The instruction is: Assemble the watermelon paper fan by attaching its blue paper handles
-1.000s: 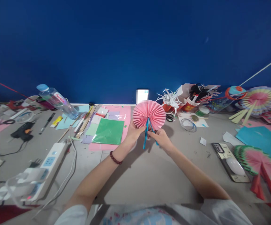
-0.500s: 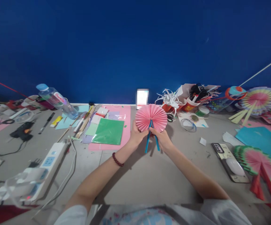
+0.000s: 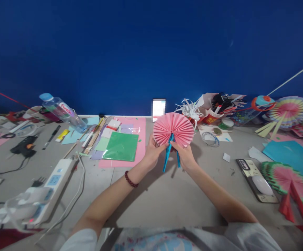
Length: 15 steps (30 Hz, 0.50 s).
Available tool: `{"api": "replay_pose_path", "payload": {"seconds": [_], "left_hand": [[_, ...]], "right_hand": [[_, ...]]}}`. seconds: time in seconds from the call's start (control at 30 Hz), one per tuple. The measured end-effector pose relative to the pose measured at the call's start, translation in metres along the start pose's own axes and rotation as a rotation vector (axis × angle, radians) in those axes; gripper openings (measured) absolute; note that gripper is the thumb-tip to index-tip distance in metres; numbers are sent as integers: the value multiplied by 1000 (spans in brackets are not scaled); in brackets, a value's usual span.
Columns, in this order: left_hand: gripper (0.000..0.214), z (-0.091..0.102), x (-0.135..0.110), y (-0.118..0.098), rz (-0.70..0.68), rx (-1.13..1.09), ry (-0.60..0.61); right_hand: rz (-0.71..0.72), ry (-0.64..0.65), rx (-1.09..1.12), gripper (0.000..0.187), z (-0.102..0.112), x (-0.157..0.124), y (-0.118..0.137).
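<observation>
A pink pleated paper fan is spread into a nearly round shape above the middle of the table. Two blue strips run down from its centre as handles, a little apart at their lower ends. My left hand is closed on the fan's lower left, its thumb pressed by the left strip. On the other side my right hand grips the lower right, thumb at the right strip. Most of my fingers are hidden behind the pleats.
Left of my hands lie a green paper pack, a plastic bottle and a power strip. To the right are cups of tools, a phone with a mouse on it, and a watermelon-coloured fan.
The pink fan has shifted slightly right and looks larger and wider. My right hand has moved a little to the right, and both hands still hold the fan.
</observation>
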<state>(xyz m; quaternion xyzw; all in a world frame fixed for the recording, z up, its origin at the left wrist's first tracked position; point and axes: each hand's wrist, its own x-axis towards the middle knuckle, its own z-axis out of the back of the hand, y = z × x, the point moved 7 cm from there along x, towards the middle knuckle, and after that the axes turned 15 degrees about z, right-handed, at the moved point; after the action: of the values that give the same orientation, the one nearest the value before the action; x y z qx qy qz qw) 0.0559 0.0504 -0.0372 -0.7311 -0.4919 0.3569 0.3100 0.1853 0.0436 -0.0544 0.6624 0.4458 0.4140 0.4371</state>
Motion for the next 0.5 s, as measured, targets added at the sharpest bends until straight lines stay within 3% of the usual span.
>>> {"api": "replay_pose_path", "payload": {"seconds": [0.2,0.5], "left_hand": [[52,-1,-3,6,99,-37,-18],[51,-6,-5,4,105,-22,3]], "right_hand": [[58,-32,-186,22,4,-2,15],[69,-30,-113,27,0,-3,21]]}}
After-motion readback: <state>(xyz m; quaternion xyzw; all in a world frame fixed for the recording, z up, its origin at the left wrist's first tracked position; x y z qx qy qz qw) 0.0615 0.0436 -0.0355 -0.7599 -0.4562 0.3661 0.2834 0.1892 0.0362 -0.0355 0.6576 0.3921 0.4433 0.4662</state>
